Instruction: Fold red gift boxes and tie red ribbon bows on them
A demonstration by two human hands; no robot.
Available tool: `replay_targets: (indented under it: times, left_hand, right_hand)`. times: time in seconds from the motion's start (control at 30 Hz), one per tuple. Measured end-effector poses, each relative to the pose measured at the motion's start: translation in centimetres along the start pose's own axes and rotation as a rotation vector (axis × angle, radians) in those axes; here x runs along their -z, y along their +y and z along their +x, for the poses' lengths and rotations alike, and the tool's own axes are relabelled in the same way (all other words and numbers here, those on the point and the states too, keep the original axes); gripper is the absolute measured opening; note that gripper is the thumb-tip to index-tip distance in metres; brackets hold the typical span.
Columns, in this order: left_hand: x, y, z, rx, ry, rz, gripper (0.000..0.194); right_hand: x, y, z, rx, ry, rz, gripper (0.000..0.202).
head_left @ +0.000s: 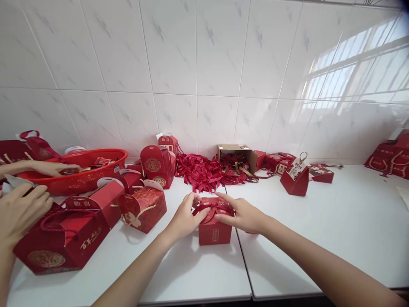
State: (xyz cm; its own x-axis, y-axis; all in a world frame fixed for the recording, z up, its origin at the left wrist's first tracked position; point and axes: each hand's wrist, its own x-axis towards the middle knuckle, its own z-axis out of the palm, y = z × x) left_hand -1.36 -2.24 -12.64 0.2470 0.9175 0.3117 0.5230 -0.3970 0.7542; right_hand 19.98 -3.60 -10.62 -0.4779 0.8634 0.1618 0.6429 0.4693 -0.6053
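Note:
A small red gift box [215, 233] with gold lettering stands upright on the white table in front of me, and a dark red ribbon [204, 207] runs across its top. My left hand [188, 215] is at the box's upper left, its thumb and fingers closed around the ribbon there. At the upper right lies my right hand [241, 213], fingers stretched and apart, touching the box top and the ribbon. Parts of the ribbon are hidden under the fingers.
Behind the box lies a heap of red ribbons [201, 170] beside an open cardboard box [236, 149]. Leftward are a patterned gift box [147, 207], a large red box [64, 243] and a red plastic basin [92, 179], where another person's hands [24, 204] work. A red bag-shaped box [295, 179] stands right.

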Motion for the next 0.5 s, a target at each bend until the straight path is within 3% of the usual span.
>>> replay_targets:
  times: [0.1,0.27,0.4,0.5]
  left_hand:
    - [-0.1,-0.1,0.0,0.008,0.012,-0.032,0.019]
    - [-0.5,-0.5,-0.1,0.038,0.012,-0.116,0.020]
    - [-1.2,-0.9,-0.2,0.086,0.020,-0.199,0.026]
    - [-1.3,-1.1,-0.3,0.156,-0.010,-0.228,0.031]
  right_hand:
    - [0.5,-0.6,0.8,-0.034,-0.086,-0.092,0.045]
    - [0.1,-1.0,1.2,-0.067,-0.051,-0.173,0.034]
    - [-0.7,-1.0,0.7,-0.103,-0.009,-0.142,0.048]
    - [-0.7,-0.3,0.1,-0.129,0.025,0.020,0.065]
